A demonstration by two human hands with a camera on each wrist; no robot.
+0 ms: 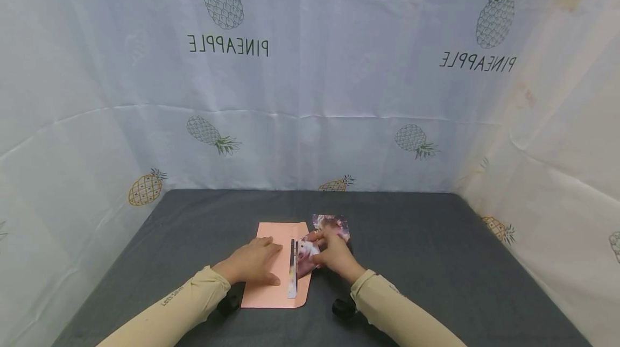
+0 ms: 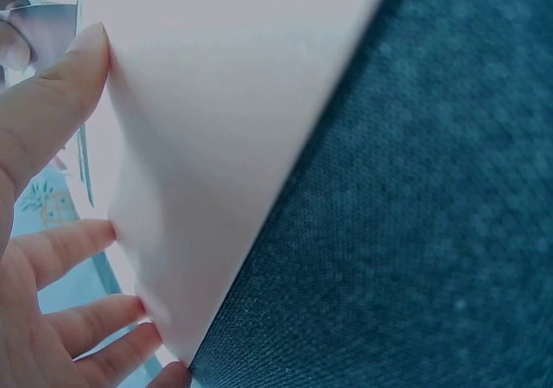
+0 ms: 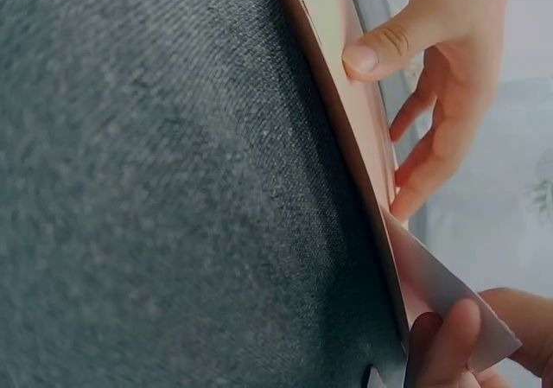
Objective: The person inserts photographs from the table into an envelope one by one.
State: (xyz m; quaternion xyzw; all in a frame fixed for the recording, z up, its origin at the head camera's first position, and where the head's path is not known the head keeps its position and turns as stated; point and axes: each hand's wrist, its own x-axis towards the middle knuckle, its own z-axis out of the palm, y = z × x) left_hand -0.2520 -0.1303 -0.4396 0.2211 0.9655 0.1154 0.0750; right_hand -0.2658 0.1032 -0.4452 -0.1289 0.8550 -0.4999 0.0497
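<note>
A pink envelope (image 1: 263,297) lies on the dark cloth with its flap to the right. My left hand (image 1: 253,262) rests on it, fingers spread, the fingertips pressing the paper (image 2: 207,137) in the left wrist view. At the envelope's opening shows a narrow strip of a printed picture (image 1: 293,280). My right hand (image 1: 337,256) pinches a photo card (image 1: 305,265) with a white animal on it, which lies over the flap. In the right wrist view the card (image 3: 458,297) stands tilted up between thumb and fingers. Another picture card (image 1: 333,221) lies just beyond the right hand, partly hidden by it.
The dark cloth (image 1: 411,261) covers the table. White curtains (image 1: 334,78) with printed pineapples hang behind it and at both sides. A black wrist device (image 1: 344,308) sits under the right wrist and another (image 1: 229,304) under the left.
</note>
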